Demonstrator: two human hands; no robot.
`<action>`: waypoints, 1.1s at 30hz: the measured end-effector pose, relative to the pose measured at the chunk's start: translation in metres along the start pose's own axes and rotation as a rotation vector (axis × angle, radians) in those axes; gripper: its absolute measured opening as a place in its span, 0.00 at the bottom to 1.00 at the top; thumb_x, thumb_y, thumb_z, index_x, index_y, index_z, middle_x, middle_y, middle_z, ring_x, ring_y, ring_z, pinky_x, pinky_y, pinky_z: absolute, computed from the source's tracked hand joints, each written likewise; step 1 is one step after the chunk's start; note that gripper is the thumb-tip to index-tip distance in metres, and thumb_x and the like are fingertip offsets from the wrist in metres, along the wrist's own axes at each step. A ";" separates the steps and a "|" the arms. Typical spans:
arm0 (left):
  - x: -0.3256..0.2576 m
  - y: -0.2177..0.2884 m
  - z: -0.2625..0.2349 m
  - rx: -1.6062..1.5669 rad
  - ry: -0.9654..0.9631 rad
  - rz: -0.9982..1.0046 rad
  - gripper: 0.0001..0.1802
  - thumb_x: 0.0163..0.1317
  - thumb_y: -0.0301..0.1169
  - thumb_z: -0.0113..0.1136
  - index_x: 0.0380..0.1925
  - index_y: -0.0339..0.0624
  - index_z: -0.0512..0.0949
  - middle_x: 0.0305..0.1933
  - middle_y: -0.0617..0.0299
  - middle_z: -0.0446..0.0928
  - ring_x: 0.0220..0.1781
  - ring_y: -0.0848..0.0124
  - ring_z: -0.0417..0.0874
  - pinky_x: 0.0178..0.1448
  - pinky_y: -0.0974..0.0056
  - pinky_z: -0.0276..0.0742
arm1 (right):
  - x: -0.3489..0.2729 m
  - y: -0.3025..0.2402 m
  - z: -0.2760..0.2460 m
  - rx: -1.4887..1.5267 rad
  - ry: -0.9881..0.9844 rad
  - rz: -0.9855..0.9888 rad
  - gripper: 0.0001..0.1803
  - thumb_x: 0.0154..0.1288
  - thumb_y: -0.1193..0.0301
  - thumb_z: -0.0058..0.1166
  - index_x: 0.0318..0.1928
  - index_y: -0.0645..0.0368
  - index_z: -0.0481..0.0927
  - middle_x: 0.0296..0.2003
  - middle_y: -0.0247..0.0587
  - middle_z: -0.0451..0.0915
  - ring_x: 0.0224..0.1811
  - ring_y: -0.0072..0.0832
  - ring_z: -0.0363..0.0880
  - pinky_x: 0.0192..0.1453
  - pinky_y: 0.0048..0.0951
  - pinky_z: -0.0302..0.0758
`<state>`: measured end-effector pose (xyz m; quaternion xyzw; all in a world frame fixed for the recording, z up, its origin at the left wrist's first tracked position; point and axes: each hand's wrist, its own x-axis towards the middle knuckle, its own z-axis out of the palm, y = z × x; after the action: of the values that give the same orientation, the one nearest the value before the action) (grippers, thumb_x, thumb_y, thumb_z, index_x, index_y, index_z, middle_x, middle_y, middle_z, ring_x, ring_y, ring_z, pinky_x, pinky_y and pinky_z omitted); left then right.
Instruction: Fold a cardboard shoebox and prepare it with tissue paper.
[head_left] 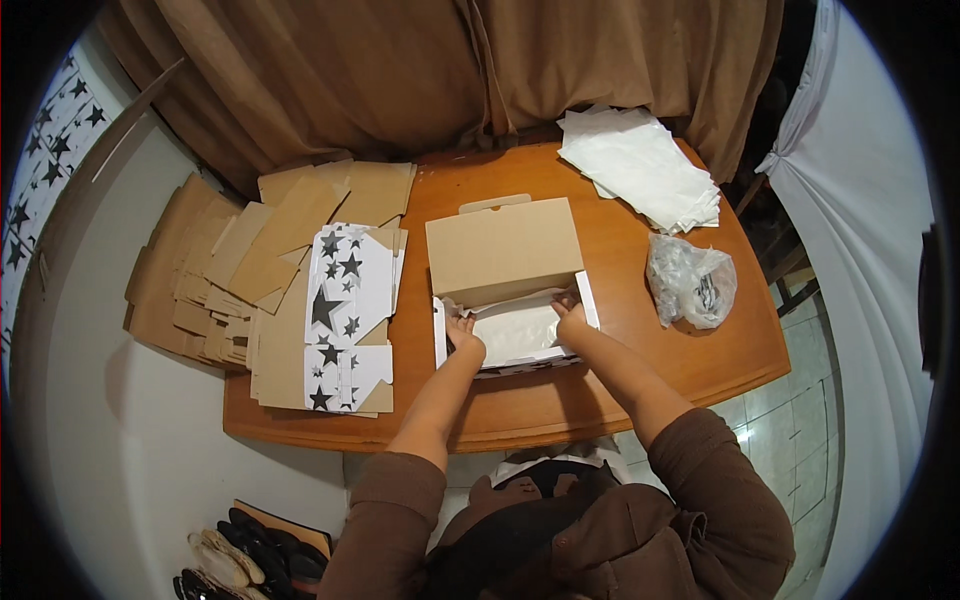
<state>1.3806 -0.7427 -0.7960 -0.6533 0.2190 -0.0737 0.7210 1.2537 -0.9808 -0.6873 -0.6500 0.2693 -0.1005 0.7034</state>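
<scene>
Brown long sleeves pushed up to the elbows, bare forearms, dark brown top.

I see a wooden bench (pixel 600 385). On it: open cardboard box (pixel 505 250), stack of flat box blanks (pixel 270 290) with star-printed ones (pixel 345 315) on top, white paper sheets (pixel 640 165), clear plastic bag (pixel 690 280).

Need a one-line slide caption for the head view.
Both hands, left hand and right hand, press white tissue paper into an open cardboard box on a wooden table, flat boxes stacked alongside.
</scene>
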 end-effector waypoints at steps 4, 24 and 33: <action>-0.006 0.008 0.023 0.466 -0.204 0.067 0.36 0.64 0.52 0.39 0.62 0.33 0.55 0.63 0.53 0.61 0.56 0.61 0.71 0.58 0.62 0.71 | -0.027 -0.043 0.045 0.295 0.103 0.181 0.28 0.61 0.79 0.52 0.60 0.64 0.58 0.54 0.41 0.73 0.60 0.28 0.67 0.59 0.28 0.66; -0.172 -0.262 -0.284 -2.047 1.012 0.188 0.24 0.49 0.30 0.57 0.47 0.34 0.70 0.49 0.49 0.72 0.51 0.54 0.73 0.53 0.53 0.68 | -0.099 -0.155 -0.185 -0.870 0.113 -0.862 0.06 0.54 0.70 0.53 0.28 0.59 0.75 0.27 0.43 0.76 0.32 0.42 0.76 0.35 0.37 0.73; -0.141 -0.245 -0.417 -1.948 1.077 0.280 0.15 0.50 0.29 0.56 0.40 0.37 0.75 0.47 0.53 0.74 0.51 0.58 0.73 0.56 0.57 0.65 | -0.050 -0.127 -0.330 -1.151 0.130 -0.758 0.04 0.52 0.73 0.53 0.30 0.58 0.78 0.29 0.39 0.75 0.35 0.38 0.76 0.37 0.35 0.74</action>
<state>1.1265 -1.1000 -0.5475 -0.7912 0.5379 -0.0622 -0.2842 1.0705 -1.2578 -0.5551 -0.9618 0.0755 -0.2191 0.1454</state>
